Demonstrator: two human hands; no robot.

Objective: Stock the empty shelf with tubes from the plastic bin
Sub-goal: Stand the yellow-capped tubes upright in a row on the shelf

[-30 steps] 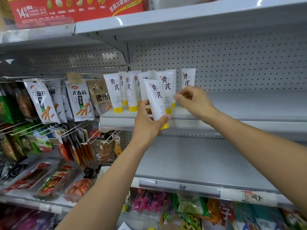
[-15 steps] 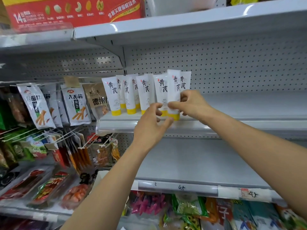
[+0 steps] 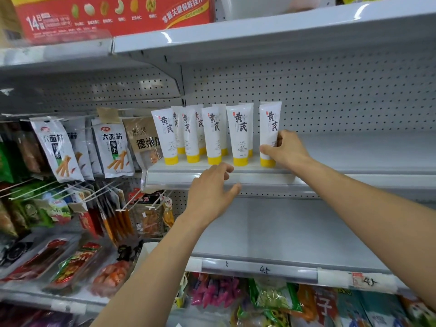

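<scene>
1. The rightmost tube (image 3: 270,128), white with a yellow cap, is stood cap-down at the front of the shelf (image 3: 354,161). It is gripped low on its body by the right hand (image 3: 286,151), with the thumb in front and the fingers (image 3: 279,139) curled behind.
2. More tubes (image 3: 213,135) of the same kind are lined up upright to its left, in two rows.
3. The left hand (image 3: 210,194) is held at the shelf's front edge, its fingers loosely bent and nothing held.
4. Snack packets (image 3: 113,147) are hung on pegs further left.
</scene>
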